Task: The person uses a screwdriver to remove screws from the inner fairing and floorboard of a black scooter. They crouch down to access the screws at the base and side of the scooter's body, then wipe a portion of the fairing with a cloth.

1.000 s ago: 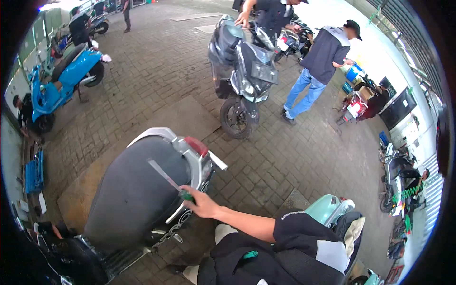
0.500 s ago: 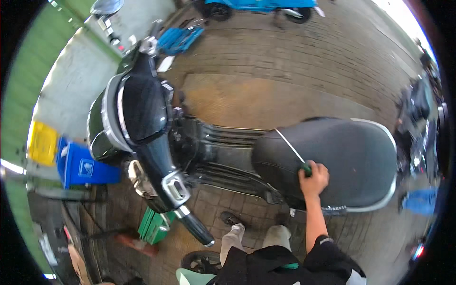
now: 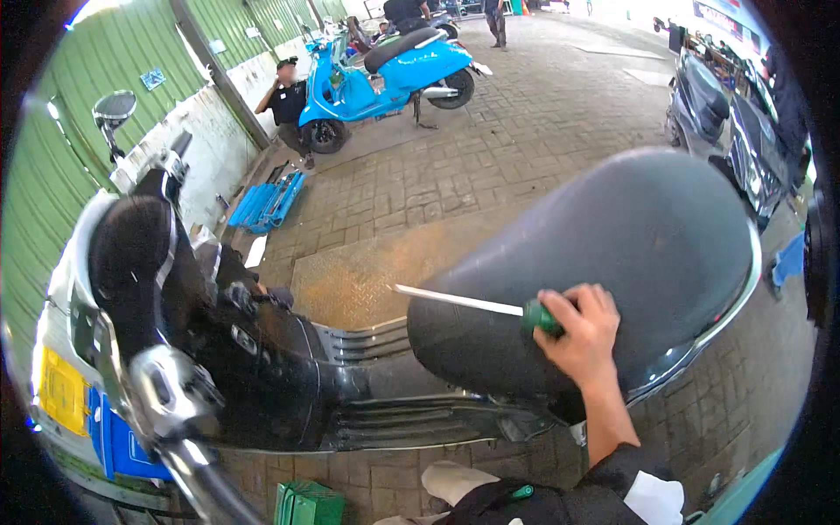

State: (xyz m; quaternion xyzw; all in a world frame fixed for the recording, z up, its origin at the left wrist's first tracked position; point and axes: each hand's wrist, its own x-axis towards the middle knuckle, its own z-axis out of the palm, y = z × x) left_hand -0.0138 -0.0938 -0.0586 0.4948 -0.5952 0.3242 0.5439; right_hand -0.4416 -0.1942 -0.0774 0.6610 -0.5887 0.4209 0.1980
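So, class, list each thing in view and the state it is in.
Right hand: closed in a grip.
Screwdriver: held by its handle, blade pointing left.
Seat: down on the black scooter.
Black scooter: upright.
Blue scooter: upright, parked.
Blue toolbox: apparently open.
Green box: cut off by the frame; lid unclear.

- Green ribbed wall (image 3: 162,39) rises above a scuffed white wall (image 3: 206,131)
- Dark post (image 3: 219,74) stands against both
- Grey-brown paved floor (image 3: 525,166) bears a rust-stained plate (image 3: 341,289)
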